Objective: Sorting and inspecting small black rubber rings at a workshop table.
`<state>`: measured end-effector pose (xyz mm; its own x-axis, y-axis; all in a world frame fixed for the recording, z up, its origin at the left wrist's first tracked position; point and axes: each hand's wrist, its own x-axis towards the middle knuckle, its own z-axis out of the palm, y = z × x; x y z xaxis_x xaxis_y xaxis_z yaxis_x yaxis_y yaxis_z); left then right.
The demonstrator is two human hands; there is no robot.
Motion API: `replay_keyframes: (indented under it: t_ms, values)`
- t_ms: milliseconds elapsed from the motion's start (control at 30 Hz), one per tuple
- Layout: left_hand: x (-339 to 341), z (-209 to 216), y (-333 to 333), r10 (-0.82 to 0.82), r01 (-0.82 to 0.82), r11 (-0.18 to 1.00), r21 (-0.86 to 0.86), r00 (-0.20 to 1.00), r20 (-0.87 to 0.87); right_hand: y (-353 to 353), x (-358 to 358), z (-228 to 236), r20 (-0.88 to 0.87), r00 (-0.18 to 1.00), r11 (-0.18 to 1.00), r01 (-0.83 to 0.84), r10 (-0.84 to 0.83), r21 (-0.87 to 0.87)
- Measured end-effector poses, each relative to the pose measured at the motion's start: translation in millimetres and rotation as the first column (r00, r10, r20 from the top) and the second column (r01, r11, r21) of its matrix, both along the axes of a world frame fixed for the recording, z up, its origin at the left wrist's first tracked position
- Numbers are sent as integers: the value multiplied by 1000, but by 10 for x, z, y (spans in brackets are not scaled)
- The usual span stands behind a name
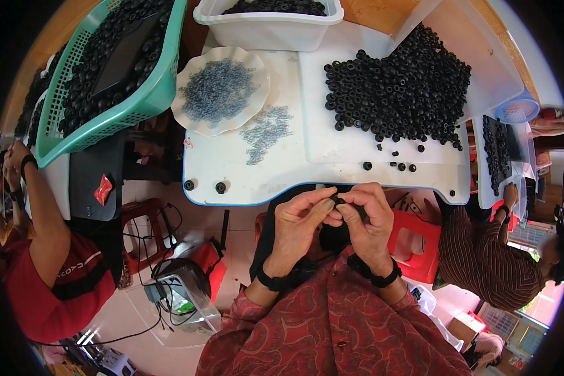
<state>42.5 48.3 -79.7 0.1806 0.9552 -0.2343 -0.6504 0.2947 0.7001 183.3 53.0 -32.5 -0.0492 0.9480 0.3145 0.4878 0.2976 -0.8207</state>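
Note:
My left hand [299, 219] and my right hand [368, 222] meet in front of the table's near edge. Both are closed in a pinch around a small round black part [338, 200], mostly covered by the fingertips. Ahead on the white table [232, 178] lies a large heap of black ring-shaped parts [395, 94]. Several loose ones sit nearer me, among them a black part [368, 166] and another [220, 187]. A scalloped white plate [183, 118] bears small clear pieces [216, 91], with more clear pieces [266, 133] scattered beside it.
A green basket [122, 119] full of black parts stands far left; a white tub [269, 31] is at the back. A tilted clear bin [485, 69] rests behind the heap. One person [75, 276] sits to my left, another [495, 257] to my right. A red stool [420, 235] is below.

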Motion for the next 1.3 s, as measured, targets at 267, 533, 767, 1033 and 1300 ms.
replay_keyframes:
  t_ms: [267,533,767,1033,1300]
  values:
    - [-28,104,-5,2,-1,1000,4,999,-38,-10,-33,45,56,998,1000,-16,17,-13]
    - [40,130,-4,45,-38,998,54,988,-145,-28,-49,14,129,991,1000,-23,22,0]
    - [29,64,-2,21,-22,1000,-8,994,-107,-62,-68,-25,134,991,1000,4,0,-29]
    - [2,20,-2,-7,4,1000,-26,994,-110,-63,-63,33,62,998,993,-5,12,-121]
    - [-109,-47,64,-48,49,999,0,998,46,-58,-3,13,-66,997,991,29,-38,-127]
